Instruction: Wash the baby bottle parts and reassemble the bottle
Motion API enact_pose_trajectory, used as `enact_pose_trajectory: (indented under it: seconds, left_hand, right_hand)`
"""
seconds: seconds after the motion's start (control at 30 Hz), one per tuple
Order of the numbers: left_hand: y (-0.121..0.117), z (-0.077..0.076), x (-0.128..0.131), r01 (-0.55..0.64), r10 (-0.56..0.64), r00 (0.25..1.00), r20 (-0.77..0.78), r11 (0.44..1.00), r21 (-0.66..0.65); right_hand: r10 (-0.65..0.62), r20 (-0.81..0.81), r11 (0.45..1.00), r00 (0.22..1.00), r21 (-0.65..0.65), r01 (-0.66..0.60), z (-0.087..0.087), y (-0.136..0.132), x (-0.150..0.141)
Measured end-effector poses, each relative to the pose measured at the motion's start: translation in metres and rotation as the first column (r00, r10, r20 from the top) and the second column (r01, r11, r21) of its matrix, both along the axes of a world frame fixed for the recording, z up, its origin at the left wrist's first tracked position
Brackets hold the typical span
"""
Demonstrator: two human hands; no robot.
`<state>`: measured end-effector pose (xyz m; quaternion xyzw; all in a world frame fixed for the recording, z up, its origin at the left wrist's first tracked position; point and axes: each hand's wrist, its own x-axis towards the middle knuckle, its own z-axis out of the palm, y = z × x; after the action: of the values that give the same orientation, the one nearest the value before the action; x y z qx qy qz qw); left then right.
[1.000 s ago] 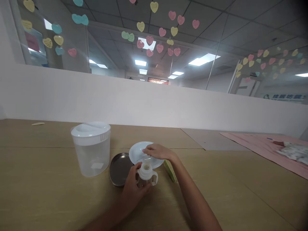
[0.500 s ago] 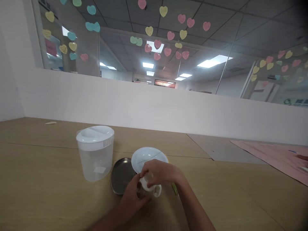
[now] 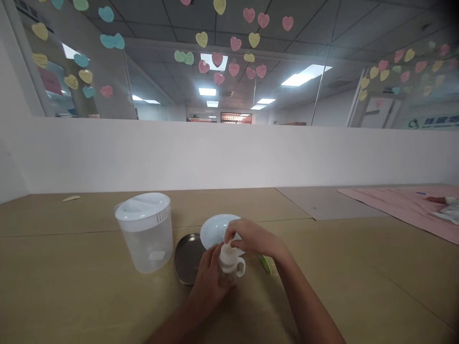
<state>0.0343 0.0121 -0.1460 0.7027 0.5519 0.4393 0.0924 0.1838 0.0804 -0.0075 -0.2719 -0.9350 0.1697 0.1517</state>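
Note:
A baby bottle with a white collar and side handles stands upright on the table in front of me. My left hand is closed around its left side and covers part of the body. From above, the fingers of my right hand pinch the pale, domed top of the bottle. The fingertips hide its tip. Just behind the bottle lies a white dish, partly covered by my right hand. A dark metal tray sits to the left, next to my left hand.
A translucent lidded bucket stands left of the tray. A green strip-like object lies under my right forearm. At the right, a person's hand rests over a pink cloth. A low white wall closes off the back.
My right hand was raised over the bottle, then came down on its opening, and now pinches the domed top. My left hand has stayed around the bottle. The view has shifted slightly.

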Motion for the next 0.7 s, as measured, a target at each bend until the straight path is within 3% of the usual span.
enact_pose_trajectory:
  seconds: [0.07, 0.13, 0.3, 0.4, 0.53, 0.7]
  left_hand:
    - [0.003, 0.006, -0.002, -0.033, 0.036, 0.997, -0.074, 0.999, 0.034]
    - [0.008, 0.022, -0.003, -0.052, 0.056, 0.995, -0.087, 0.997, 0.052]
    - [0.019, 0.091, 0.003, 0.072, -0.069, 0.995, -0.066, 0.996, 0.047]
    - [0.025, 0.12, 0.009, 0.147, -0.148, 0.989, 0.015, 0.989, 0.027]
    - [0.037, 0.128, 0.012, 0.249, -0.247, 0.964, 0.103, 0.968, -0.011]
    - [0.049, 0.12, 0.009, 0.124, -0.123, 0.991, 0.055, 0.992, -0.014]
  right_hand:
    - [-0.011, -0.067, 1.0, 0.998, 0.01, 0.011, 0.004, -0.001, 0.005]
    - [-0.019, -0.151, 1.0, 0.988, 0.008, 0.02, 0.008, -0.002, 0.011]
    - [-0.072, -0.463, 0.995, 0.883, 0.026, 0.095, 0.019, -0.003, 0.019]
    - [-0.096, -0.628, 0.988, 0.772, 0.036, 0.152, 0.021, 0.0, 0.02]
    - [-0.127, -0.736, 0.982, 0.665, 0.0, 0.189, 0.019, 0.006, 0.02]
    - [-0.165, -0.759, 0.972, 0.629, -0.017, 0.235, 0.014, 0.015, 0.019]
